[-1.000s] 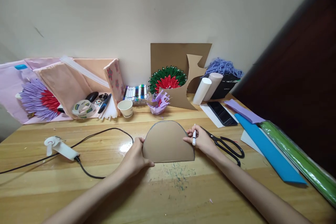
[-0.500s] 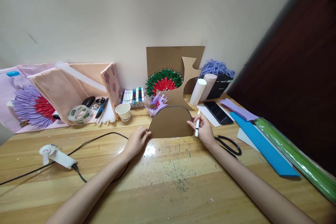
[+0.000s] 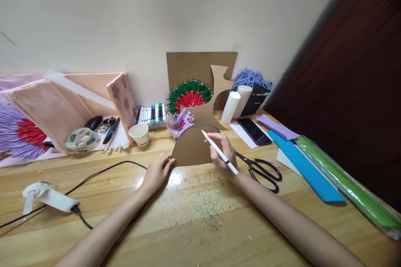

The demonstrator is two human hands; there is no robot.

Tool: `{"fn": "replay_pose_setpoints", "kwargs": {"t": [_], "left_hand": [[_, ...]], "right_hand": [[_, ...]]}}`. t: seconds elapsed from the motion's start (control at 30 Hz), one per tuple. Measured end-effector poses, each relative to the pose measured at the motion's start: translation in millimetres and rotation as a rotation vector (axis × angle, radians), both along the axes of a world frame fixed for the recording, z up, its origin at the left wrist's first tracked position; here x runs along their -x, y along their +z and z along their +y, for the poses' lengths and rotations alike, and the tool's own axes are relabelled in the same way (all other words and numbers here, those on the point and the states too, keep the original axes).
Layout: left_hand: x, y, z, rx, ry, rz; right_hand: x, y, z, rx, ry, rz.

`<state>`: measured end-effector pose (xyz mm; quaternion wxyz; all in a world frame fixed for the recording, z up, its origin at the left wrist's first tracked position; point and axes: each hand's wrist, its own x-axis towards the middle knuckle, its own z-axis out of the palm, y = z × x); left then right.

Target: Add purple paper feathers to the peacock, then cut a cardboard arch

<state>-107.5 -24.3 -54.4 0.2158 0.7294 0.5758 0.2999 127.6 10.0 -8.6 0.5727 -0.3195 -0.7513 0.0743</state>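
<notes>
A half-round piece of brown cardboard (image 3: 191,147) with a dark curved edge is in front of me, its straight side toward me. My left hand (image 3: 158,170) pinches its lower left corner. In my right hand (image 3: 224,152) is a white marker (image 3: 218,150) with a dark band, held like a pen. Its tip points up and left over the cardboard, whose right end the hand hides. Whether the tip touches the surface I cannot tell. Black-handled scissors (image 3: 261,169) lie just right of that hand, their blades partly behind the wrist.
Behind stand a paper cup (image 3: 139,134), a marker set (image 3: 152,114), a purple paper basket (image 3: 180,123) and a cut cardboard offcut (image 3: 203,114). A white glue gun (image 3: 52,197) with its cord lies left. A phone (image 3: 254,130) and blue paper (image 3: 307,167) are right.
My right hand has moved left over the cardboard and turned the marker from upright to slanting. The view has shifted slightly, and more of the scissors shows. My left hand keeps the corner.
</notes>
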Motion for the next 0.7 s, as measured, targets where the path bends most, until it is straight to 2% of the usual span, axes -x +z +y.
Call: {"fn": "replay_pose_setpoints", "kwargs": {"t": [0.23,0.7], "left_hand": [[-1,2.2,-1,-0.006,-0.009,-0.017],[-1,0.2,-2,-0.012,-0.015,-0.002]], "right_hand": [[24,-1.7,13,0.008,0.08,-0.072],[28,-9.7,14,0.029,0.198,-0.204]]}}
